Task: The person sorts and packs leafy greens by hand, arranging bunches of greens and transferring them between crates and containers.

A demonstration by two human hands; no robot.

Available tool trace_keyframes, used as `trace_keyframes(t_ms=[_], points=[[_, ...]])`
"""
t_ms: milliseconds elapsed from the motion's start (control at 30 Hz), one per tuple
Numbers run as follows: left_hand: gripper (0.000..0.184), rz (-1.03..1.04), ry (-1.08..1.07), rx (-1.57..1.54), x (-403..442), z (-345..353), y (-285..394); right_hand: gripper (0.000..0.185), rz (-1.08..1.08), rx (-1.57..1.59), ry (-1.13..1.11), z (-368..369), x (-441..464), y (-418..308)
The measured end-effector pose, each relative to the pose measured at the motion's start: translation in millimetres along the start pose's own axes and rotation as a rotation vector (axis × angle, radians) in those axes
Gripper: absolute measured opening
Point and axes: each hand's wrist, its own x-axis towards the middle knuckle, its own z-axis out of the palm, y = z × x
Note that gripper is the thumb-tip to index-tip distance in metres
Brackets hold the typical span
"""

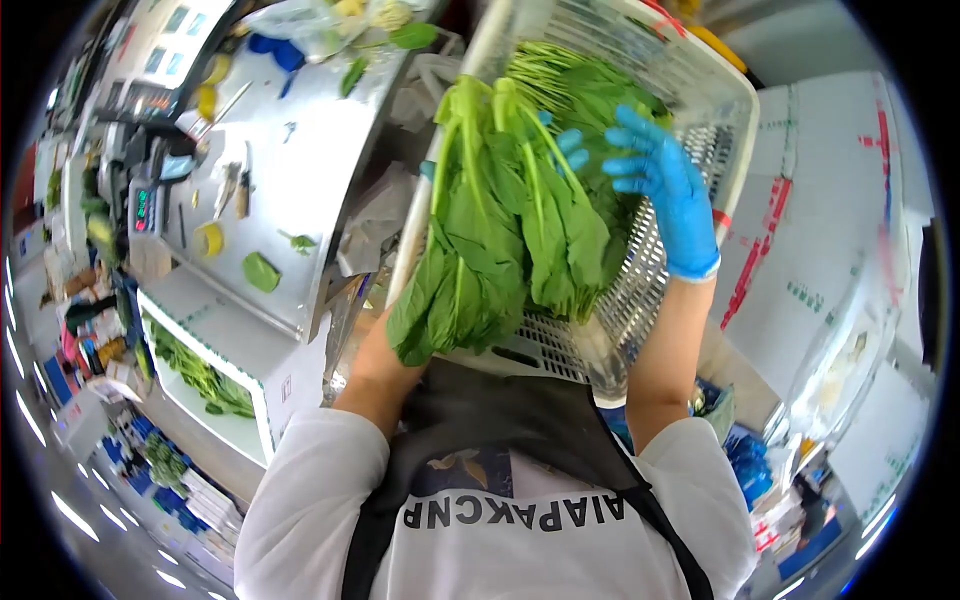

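Note:
Long-stemmed leafy greens point(480, 220) hang in front of the basket, stems up and leaves toward my body. Behind them is my left hand point(570, 150) in a blue glove, gripping them; only parts of its fingers show and the palm is hidden. My right hand point(665, 185), also gloved in blue, is to the right of the greens with its fingers spread and nothing in it. More greens point(600, 95) lie inside the white perforated plastic basket point(735, 130), their cut stems bunched near its far side.
A metal table point(290, 130) at the left bears loose leaves, yellow tape rolls point(208, 240) and a knife. Near its corner is a scale with a green display point(143, 210). Below stands a white foam box point(262, 415) of greens. White taped boxes point(800, 200) are at the right.

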Motion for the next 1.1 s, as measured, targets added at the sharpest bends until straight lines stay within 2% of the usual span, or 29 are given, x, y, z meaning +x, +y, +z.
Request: trace_keyframes(t_ms=[67,133,200,267,300,333,367,400,467,533,567,600,667,733,767,800,867,900,933,1000,1067,1100], points=[[0.066,0.064,0.026,-0.003,-14.5,-21.0,3.0,0.053,-0.011,-0.026,-0.124,30.3,-14.4,-1.2],[0.063,0.118,-0.026,-0.103,-29.0,-47.0,15.0,0.055,-0.134,-0.116,-0.182,68.8,-26.1,2.8],[0.06,0.119,-0.232,-0.336,-51.2,-73.5,32.8,0.059,-0.127,-0.091,-0.351,108.5,-34.0,-8.0],[0.058,0.098,-0.333,-0.433,-90.2,-89.0,63.5,0.062,-0.113,-0.155,-0.346,135.9,-35.4,-5.1],[0.051,0.24,0.008,-0.261,-118.4,-78.5,85.9,0.062,-0.117,-0.154,-0.34,151.6,-34.6,-2.3],[0.045,0.295,0.377,-0.04,-146.2,-68.7,108.9,0.062,-0.118,-0.161,-0.316,167.2,-34.3,-1.0],[0.053,0.319,-0.122,-0.054,-189.8,-75.3,137.3,0.061,-0.115,-0.187,-0.308,184.0,-35.0,-0.5],[0.059,0.401,0.022,0.003,-226.0,-77.5,162.7,0.061,-0.116,-0.211,-0.287,201.3,-35.6,-0.4],[0.061,0.635,0.076,0.3,-303.8,-83.1,215.7,0.059,-0.119,-0.274,-0.344,236.2,-34.5,-1.5],[0.073,0.633,0.342,0.725,-406.3,-65.9,264.4,0.058,-0.12,-0.325,-0.387,267.6,-41.3,2.1],[0.08,0.56,0.588,1.032,-460.1,-89.7,285.6,0.057,-0.109,-0.343,-0.375,292.2,-48.6,-0.1],[0.086,0.604,0.699,1.333,-497.4,-72.9,303.8,0.055,-0.115,-0.35,-0.392,307.8,-50.8,3.5],[0.091,0.818,0.723,1.574,-552.5,-82.2,327.5,0.054,-0.065,-0.377,-0.439,344.5,-61.6,-0.7],[0.101,0.582,0.79,1.91,-593.0,-102.8,353.3,0.052,-0.095,-0.406,-0.475,372.7,-70.0,2.1],[0.107,0.405,0.799,2.211,-610.0,-111.8,364.4,0.052,-0.104,-0.42,-0.491,386.6,-76.3,3.8],[0.11,0.283,0.721,2.395,-627.7,-139.1,372.3,0.051,-0.108,-0.435,-0.514,400.7,-82.9,5.9],[0.107,-0.233,0.662,2.642,-644.6,-176.9,378.8,0.05,-0.102,-0.462,-0.535,421.2,-97.2,7.8],[0.104,-0.271,0.483,2.761,-648.3,-202.8,378.2,0.049,-0.091,-0.486,-0.538,428.4,-104.8,8.6],[0.106,-0.476,0.365,2.744,-638.0,-214.4,371.8,0.049,-0.093,-0.503,-0.533,436.3,-109.6,9.4],[0.107,-0.183,0.107,2.914,-640.0,-290.5,343.0,0.048,-0.066,-0.529,-0.547,440.6,-115.8,14.6],[0.107,-0.039,0.005,2.909,-626.5,-338.8,320.1,0.047,-0.05,-0.562,-0.543,437.0,-122.9,20.3],[0.105,-0.246,0.003,2.816,-620.5,-346.0,311.6,0.047,-0.052,-0.584,-0.53,433.2,-125.8,22.0]])
